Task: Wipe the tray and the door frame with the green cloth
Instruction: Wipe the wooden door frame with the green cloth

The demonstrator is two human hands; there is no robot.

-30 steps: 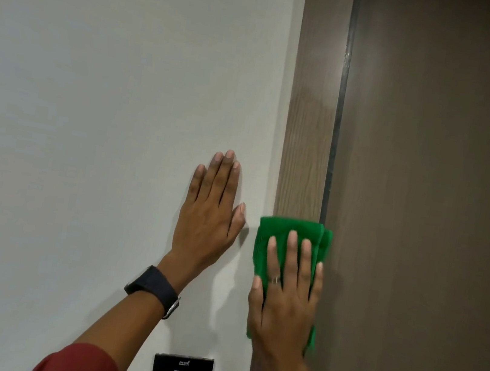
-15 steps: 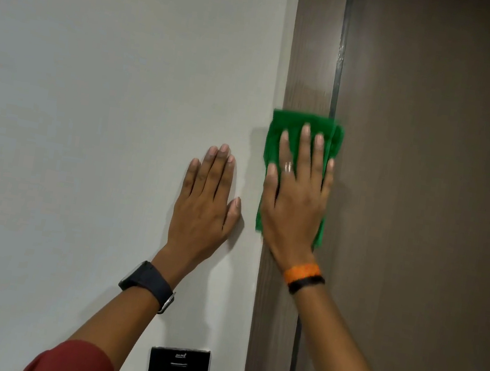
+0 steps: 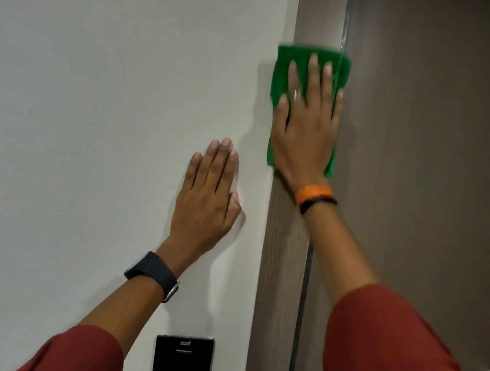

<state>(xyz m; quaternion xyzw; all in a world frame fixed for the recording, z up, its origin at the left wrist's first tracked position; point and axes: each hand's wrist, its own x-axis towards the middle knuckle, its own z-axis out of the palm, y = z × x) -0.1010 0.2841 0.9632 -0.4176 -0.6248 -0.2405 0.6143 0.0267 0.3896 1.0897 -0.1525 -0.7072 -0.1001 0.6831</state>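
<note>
Frame wipe, upper right of centre: right hand (image 3: 307,124), fingers spread flat, pins cloth (image 3: 282,64) on frame (image 3: 284,254); left hand (image 3: 206,201) lies open on wall (image 3: 91,99), holding nothing; tray unseen; advised: even palm pressure, 1 straight vertical pass, cloth covering the full width.

Cloth (image 3: 284,64) on door frame (image 3: 284,254), right of wall (image 3: 91,99); door (image 3: 433,150) seemingly rightmost.

I'm in rust-red sleeves (image 3: 395,360) pushed up both forearms, chunky black watch (image 3: 154,275) on my left wrist, orange band (image 3: 314,193) plus a thin black one on the right, ring (image 3: 296,94) too.
</note>
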